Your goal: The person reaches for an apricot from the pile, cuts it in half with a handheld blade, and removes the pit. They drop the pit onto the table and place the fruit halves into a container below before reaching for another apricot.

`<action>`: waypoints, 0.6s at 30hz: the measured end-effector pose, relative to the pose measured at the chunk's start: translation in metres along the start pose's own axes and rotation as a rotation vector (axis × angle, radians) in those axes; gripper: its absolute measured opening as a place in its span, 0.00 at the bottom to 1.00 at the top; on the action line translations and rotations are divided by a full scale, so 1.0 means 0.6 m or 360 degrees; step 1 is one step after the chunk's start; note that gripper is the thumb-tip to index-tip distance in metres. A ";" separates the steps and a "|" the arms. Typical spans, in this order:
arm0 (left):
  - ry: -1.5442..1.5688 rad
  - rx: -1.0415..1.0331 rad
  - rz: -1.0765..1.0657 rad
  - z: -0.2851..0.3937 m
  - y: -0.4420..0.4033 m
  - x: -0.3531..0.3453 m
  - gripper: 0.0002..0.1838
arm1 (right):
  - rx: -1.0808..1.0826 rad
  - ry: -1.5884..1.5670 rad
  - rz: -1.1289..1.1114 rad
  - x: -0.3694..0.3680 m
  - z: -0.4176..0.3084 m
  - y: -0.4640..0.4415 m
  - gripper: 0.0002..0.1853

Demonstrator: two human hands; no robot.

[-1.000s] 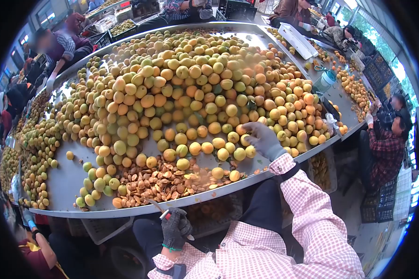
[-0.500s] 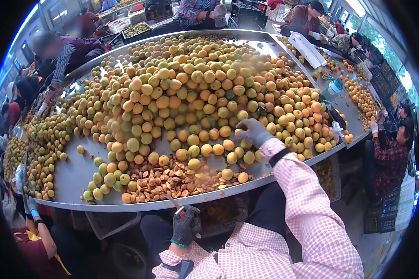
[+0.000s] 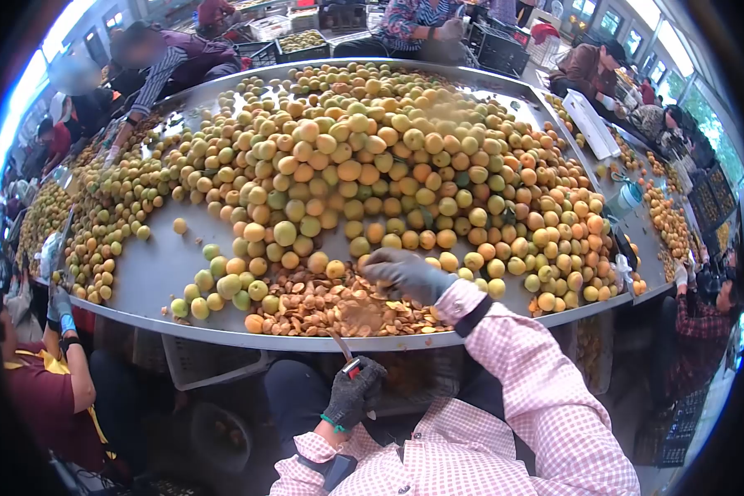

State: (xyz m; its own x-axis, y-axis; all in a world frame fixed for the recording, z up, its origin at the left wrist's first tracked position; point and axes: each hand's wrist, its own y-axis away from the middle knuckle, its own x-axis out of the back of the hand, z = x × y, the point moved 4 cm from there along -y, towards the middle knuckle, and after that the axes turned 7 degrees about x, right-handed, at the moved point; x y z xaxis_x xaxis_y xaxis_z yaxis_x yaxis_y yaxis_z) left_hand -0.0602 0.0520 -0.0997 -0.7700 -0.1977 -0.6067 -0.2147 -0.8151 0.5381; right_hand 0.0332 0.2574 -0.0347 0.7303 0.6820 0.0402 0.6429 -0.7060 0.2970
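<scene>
My left hand (image 3: 355, 390), in a dark grey knitted glove, is closed round a knife with a red-and-white handle (image 3: 352, 369). The knife's blade (image 3: 339, 342) points up at the metal table's front edge. My right hand (image 3: 409, 275), in a grey glove, hangs palm down over the table with bent, slightly blurred fingers; what lies under them is hidden. Below it spreads a heap of split apricot pieces (image 3: 331, 310), orange-brown and flattened. Whole apricots (image 3: 349, 171), yellow-green to orange, form a large pile behind. Greener apricots (image 3: 229, 286) lie left of the pieces.
The metal table's raised rim (image 3: 223, 334) runs in front of me. A crate (image 3: 198, 364) and a bucket (image 3: 221, 436) stand below. A turquoise-lidded bottle (image 3: 627, 197) and a white tray (image 3: 591, 124) are at the right. Other people (image 3: 66, 372) work around the tables.
My right hand has moved left and nearer me, from the whole apricots to above the split pieces. My left hand still grips the knife. The whole view has shifted.
</scene>
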 end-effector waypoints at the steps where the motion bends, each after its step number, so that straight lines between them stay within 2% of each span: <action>1: 0.0015 -0.0002 0.0040 0.002 0.007 0.002 0.04 | 0.0014 -0.0019 -0.0071 -0.040 0.002 -0.020 0.15; 2: 0.0019 -0.0010 0.0045 0.003 0.011 0.002 0.04 | 0.0126 -0.0009 -0.0175 -0.081 0.000 -0.040 0.15; 4: 0.0230 0.0037 0.0349 0.004 0.020 0.018 0.04 | 0.0240 0.0048 -0.0293 -0.164 -0.007 -0.073 0.15; 5: 0.0231 0.0030 0.0351 0.010 0.029 0.021 0.04 | 0.0241 0.0095 -0.0311 -0.205 -0.010 -0.084 0.14; 7: 0.0274 -0.0032 0.0325 0.023 0.048 0.030 0.04 | 0.0517 0.0251 -0.0235 -0.273 0.009 -0.115 0.14; 8: 0.0276 -0.0035 0.0330 0.014 0.047 0.055 0.04 | 0.0357 0.0203 -0.0230 -0.304 0.015 -0.126 0.15; 9: 0.0512 -0.0021 -0.0027 0.002 0.041 0.074 0.04 | 0.0195 0.0157 -0.0226 -0.331 0.021 -0.137 0.15; 10: 0.0746 -0.0010 -0.0386 -0.009 0.038 0.089 0.04 | 0.0253 0.0186 -0.0233 -0.353 0.021 -0.146 0.19; 11: 0.0754 -0.0017 -0.0382 -0.005 0.046 0.089 0.04 | 0.0250 0.0190 -0.0245 -0.375 0.033 -0.158 0.19; 13: 0.0916 -0.0090 -0.0122 0.005 0.064 0.093 0.04 | 0.0452 0.0516 -0.0053 -0.401 0.047 -0.176 0.25; 15: 0.0939 -0.0123 -0.0182 0.008 0.067 0.099 0.04 | 0.0360 0.0467 -0.0143 -0.407 0.045 -0.183 0.27; 17: 0.0962 -0.0154 -0.0245 0.008 0.068 0.102 0.04 | 0.0207 -0.0045 -0.0297 -0.414 0.057 -0.185 0.26; 18: 0.0893 -0.0136 -0.0218 0.006 0.067 0.106 0.04 | 0.0116 -0.0136 -0.0339 -0.402 0.025 -0.159 0.26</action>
State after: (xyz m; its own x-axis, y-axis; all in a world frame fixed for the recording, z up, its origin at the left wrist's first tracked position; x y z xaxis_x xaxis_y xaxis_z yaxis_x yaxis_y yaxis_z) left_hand -0.1198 0.0089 -0.1144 -0.2974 -0.3268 -0.8971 -0.2225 -0.8900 0.3980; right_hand -0.2009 0.1572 -0.0867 0.5912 0.8006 -0.0980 0.7973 -0.5618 0.2205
